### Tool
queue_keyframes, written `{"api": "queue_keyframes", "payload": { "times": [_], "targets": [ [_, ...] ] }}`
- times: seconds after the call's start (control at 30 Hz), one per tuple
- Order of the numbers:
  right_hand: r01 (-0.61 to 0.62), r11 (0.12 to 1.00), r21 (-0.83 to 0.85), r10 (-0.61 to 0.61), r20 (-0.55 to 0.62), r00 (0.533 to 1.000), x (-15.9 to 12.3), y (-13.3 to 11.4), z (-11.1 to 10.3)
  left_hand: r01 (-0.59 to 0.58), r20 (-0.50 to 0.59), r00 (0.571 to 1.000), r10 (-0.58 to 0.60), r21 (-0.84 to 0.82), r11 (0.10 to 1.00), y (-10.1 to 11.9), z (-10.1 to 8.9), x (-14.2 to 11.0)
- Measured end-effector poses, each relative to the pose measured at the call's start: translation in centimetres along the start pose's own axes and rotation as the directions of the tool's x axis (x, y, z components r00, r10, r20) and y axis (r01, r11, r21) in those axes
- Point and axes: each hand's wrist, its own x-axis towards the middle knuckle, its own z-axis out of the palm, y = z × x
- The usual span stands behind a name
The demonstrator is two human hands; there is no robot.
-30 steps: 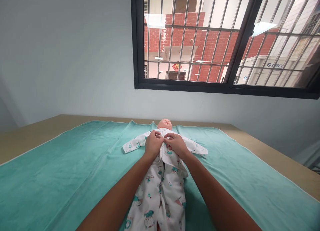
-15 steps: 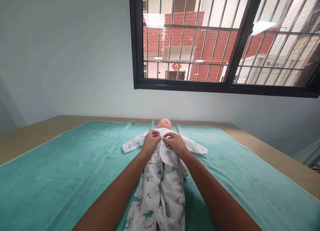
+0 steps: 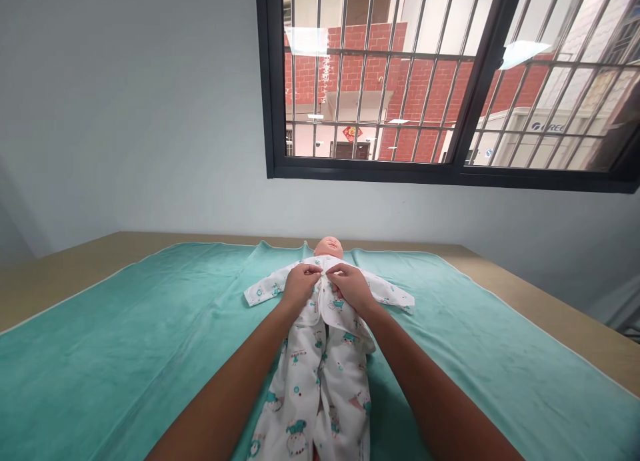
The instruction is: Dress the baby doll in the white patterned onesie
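Observation:
A baby doll (image 3: pixel 329 247) lies on its back, head toward the wall, in a white printed baby jacket (image 3: pixel 338 308) and matching trousers (image 3: pixel 345 381). Both sleeves stretch out to the sides. At the upper chest my left hand (image 3: pixel 301 285) pinches the jacket's front edge, thumb and forefinger together. Just to its right my right hand (image 3: pixel 351 286) pinches the other front edge, its fingers curled. The fingertips of both hands nearly meet at the front opening. Below them the jacket front hangs slightly apart at the hem. Any fastener between the fingers is too small to make out.
A teal blanket (image 3: pixel 150 341) with a few creases spreads under the doll over a wooden table (image 3: pixel 530 304). Behind the table rises a pale wall (image 3: pixel 150 114). A dark-framed window (image 3: pixel 360 171) with metal bars is set in it.
My left fingers have lowered slightly at the jacket's opening and straightened a little. My right hand stays almost in place. The doll has not visibly moved.

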Motion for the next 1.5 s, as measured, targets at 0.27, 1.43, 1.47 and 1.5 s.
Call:
{"api": "queue_keyframes", "payload": {
  "times": [0.27, 1.43, 1.47, 1.5],
  "targets": [
    [0.197, 0.904, -0.38, -0.264, -0.134, 0.955, -0.7, -0.1, 0.5, 0.014, -0.019, 1.0, -0.013, 0.067, 0.998, 0.3, 0.0, -0.3],
    [-0.06, 0.998, 0.015, 0.051, 0.339, 0.94, -3.9, -1.5, -2.2, -0.036, 0.102, 0.995, 0.021, 0.144, 0.989, 2.5, -1.2, -5.2],
    [-0.08, 0.996, 0.046, 0.06, 0.335, 0.94, -3.8, -1.3, -2.2, -0.023, 0.093, 0.996, 0.012, 0.117, 0.993, 2.5, -1.3, -5.3],
    [-0.092, 0.992, 0.083, 0.06, 0.331, 0.942, -3.8, -1.2, -2.2, -0.014, 0.085, 0.996, 0.006, 0.098, 0.995, 2.5, -1.3, -5.3]
  ]
}}
